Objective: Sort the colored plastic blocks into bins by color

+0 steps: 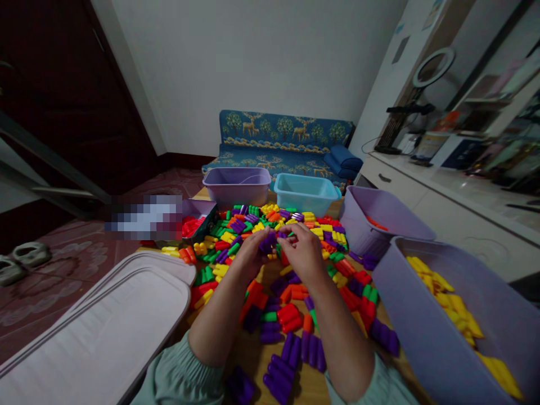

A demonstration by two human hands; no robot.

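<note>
Over the middle of the table, my left hand [252, 253] is closed on a purple plastic building block [267, 243]. Close beside it, my right hand [302, 250] has its fingers bent in a pinch at the purple pieces between the hands; what exactly its fingertips grip is partly hidden. Around and below both hands lie loose blocks in several colours, among them a red block [289, 318] and a purple block [278, 378] near the table's front.
Beyond the blocks stand a purple bin [236, 188] and a light blue bin [307, 194]. On the right are a bin with few red pieces [367, 242] and a bin with yellow blocks [422, 337]. Pale lids [105, 332] and a box of red pieces [206, 212] lie left.
</note>
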